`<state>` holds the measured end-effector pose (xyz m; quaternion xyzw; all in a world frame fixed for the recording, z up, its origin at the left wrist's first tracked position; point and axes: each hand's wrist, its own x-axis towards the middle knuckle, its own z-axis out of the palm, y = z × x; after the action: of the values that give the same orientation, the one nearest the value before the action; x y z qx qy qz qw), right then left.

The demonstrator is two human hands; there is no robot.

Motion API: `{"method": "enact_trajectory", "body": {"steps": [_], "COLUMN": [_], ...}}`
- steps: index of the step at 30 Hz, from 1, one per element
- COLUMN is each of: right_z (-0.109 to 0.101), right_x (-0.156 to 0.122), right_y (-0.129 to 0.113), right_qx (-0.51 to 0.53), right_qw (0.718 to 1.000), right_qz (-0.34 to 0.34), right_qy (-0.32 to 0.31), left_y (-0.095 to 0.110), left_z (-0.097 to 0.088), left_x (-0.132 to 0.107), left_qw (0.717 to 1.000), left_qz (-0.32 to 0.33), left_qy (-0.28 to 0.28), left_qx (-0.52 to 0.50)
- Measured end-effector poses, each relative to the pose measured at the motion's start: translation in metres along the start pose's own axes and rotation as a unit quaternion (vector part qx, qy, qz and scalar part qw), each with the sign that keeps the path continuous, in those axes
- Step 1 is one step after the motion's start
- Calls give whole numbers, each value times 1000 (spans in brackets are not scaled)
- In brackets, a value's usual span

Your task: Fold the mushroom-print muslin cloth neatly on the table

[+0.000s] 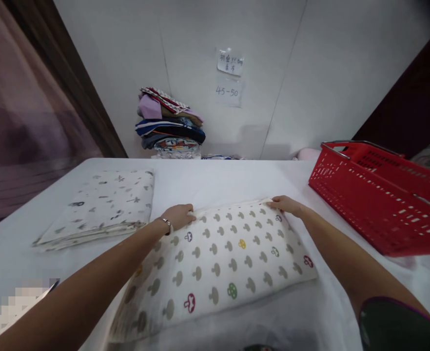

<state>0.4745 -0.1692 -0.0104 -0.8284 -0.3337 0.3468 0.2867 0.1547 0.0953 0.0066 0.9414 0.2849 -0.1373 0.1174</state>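
A white cloth (233, 263) printed with grey and coloured mushrooms lies spread in a folded rectangle in front of me. At its far left corner, my left hand (178, 218) has its fingers closed on the edge. The far right corner is pinched between the thumb and fingers of my right hand (285, 204). Some fingertips of both hands are hidden by the fabric. To the left of the mushroom cloth, a second white cloth (108, 204) with small grey prints lies flat, folded in layers.
The white table (229, 180) carries both cloths. On its right stands a red perforated basket (379, 200) with metal handles. Behind the far edge rises a stack of folded fabrics (171, 124). Handwritten paper notes (229, 78) hang on the wall. A curtain (28, 112) hangs at left.
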Motion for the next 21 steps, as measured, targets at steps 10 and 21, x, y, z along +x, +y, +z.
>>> {"method": "enact_trajectory", "body": {"steps": [10,21], "right_z": [5,-4], "right_x": [-31,-107], "right_y": [0,5], "right_qx": [212,202], "right_qw": [966,958], "right_qz": [-110,-122], "right_qy": [96,-166], "left_y": [4,-6], "left_z": [-21,-41], "left_x": [-24,-50], "left_qw": [972,936], "left_qz": [112,133], "left_qy": [-151,-242], "left_qx": [-143,-218]}}
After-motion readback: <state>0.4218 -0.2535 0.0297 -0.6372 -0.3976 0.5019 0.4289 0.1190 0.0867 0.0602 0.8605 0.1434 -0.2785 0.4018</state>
